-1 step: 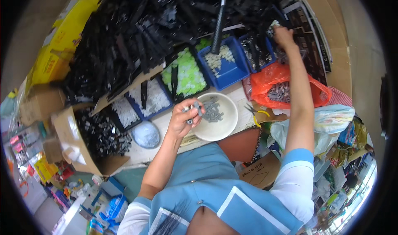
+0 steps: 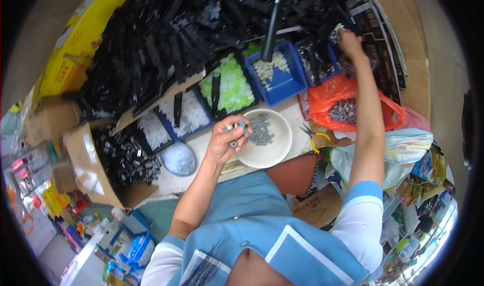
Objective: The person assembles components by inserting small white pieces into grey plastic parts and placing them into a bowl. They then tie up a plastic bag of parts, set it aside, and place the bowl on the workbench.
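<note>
Several small grey plastic tube-like pieces (image 2: pixel 243 128) are gripped in my left hand (image 2: pixel 226 144), whose fingers are curled round them. This hand is at the left rim of a round cream bowl (image 2: pixel 280 152), which has more loose grey pieces (image 2: pixel 261 132) lying in it. My right arm stretches to the far right, over an orange-red plastic bag (image 2: pixel 317 97) of greyish parts. There my right hand (image 2: pixel 351 45) has its fingers bent down at a small heap of white pieces (image 2: pixel 337 33). The fingertips are partly hidden, and I cannot make out what is between them.
A huge pile of black strips (image 2: pixel 161 39) covers the back. Trays line the middle: a blue one (image 2: pixel 282 92) with cream pieces, others with green and white ones. Yellow-handled pliers (image 2: pixel 316 140) lie right of the bowl. A dark rod (image 2: pixel 272 29) rises over the blue tray.
The whole view has shifted very slightly, so the bowl and trays appear a little farther right. Both hands keep nearly the same places and grips.
</note>
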